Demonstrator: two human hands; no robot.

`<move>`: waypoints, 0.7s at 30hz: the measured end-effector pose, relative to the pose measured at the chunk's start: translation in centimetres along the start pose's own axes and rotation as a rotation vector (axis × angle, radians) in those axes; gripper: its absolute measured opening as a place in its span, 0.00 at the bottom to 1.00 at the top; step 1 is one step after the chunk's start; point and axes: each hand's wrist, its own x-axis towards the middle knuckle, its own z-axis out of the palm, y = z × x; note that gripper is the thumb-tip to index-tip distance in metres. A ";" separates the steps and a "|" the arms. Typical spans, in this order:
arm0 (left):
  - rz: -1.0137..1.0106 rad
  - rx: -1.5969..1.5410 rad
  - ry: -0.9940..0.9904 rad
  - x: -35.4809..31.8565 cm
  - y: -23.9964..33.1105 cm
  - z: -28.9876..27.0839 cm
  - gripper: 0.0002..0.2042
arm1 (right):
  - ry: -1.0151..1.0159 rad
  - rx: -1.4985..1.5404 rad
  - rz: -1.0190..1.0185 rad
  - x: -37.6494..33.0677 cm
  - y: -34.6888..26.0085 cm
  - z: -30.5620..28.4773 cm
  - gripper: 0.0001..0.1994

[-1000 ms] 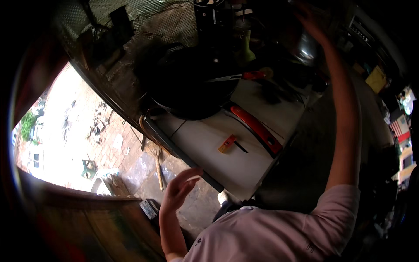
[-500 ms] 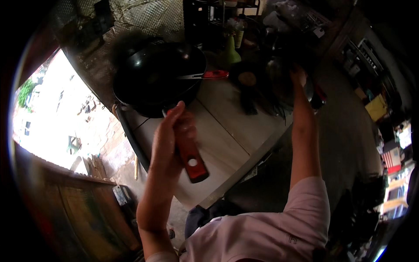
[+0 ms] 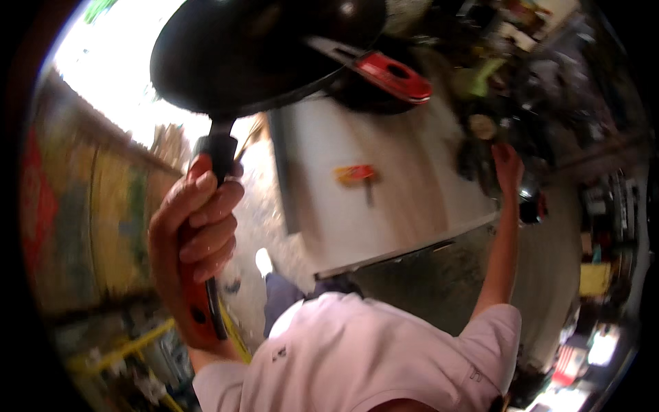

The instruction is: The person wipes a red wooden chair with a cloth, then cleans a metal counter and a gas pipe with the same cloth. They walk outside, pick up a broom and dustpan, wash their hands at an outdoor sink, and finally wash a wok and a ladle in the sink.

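Note:
High at the left I hold a large black pan up off the table. My left hand is wrapped round its red and black handle. A metal utensil with a red handle lies in the pan, its grip sticking out past the rim on the right; its working end is hard to see. My right hand reaches out to the right, beside dark cookware and below a small round tan thing. Blur hides what its fingers do.
A pale table stretches ahead, with a small red and yellow item on it. Another dark pan sits behind the lifted one. A blurred green bottle stands farther right. A painted wooden panel is at the left.
My left hand has raised the pan from the table, with the utensil in it. The view has swung, and the red and yellow item now shows. My right arm still reaches to the right.

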 end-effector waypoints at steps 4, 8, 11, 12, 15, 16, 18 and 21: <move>0.062 -0.020 0.128 -3.8 3.5 -4.9 0.13 | -0.209 -0.016 -0.117 -4.9 -2.6 2.3 0.20; 0.060 -0.045 0.152 -6.1 8.6 -13.0 0.08 | -0.062 -0.270 -0.075 -3.8 2.3 5.1 0.18; 0.036 -0.078 0.172 -8.0 12.1 -20.7 0.09 | 0.167 -0.101 -0.091 -4.1 5.6 3.9 0.17; 0.018 -0.074 0.198 -8.6 13.4 -23.2 0.08 | 0.201 -0.064 -0.010 -5.7 3.8 4.1 0.17; 0.007 0.024 0.292 -8.2 16.7 -28.8 0.07 | 0.336 0.677 0.309 -10.9 -4.8 1.9 0.16; -0.007 0.015 0.314 -8.0 17.8 -30.8 0.06 | 0.334 0.751 0.270 -12.5 -7.5 1.5 0.16; -0.034 0.002 0.292 -6.9 19.5 -34.7 0.06 | 0.347 0.898 0.186 -15.0 -12.9 1.5 0.16; -0.030 -0.057 0.280 -5.6 21.6 -40.3 0.06 | 0.338 0.795 0.162 -18.1 -26.0 3.0 0.16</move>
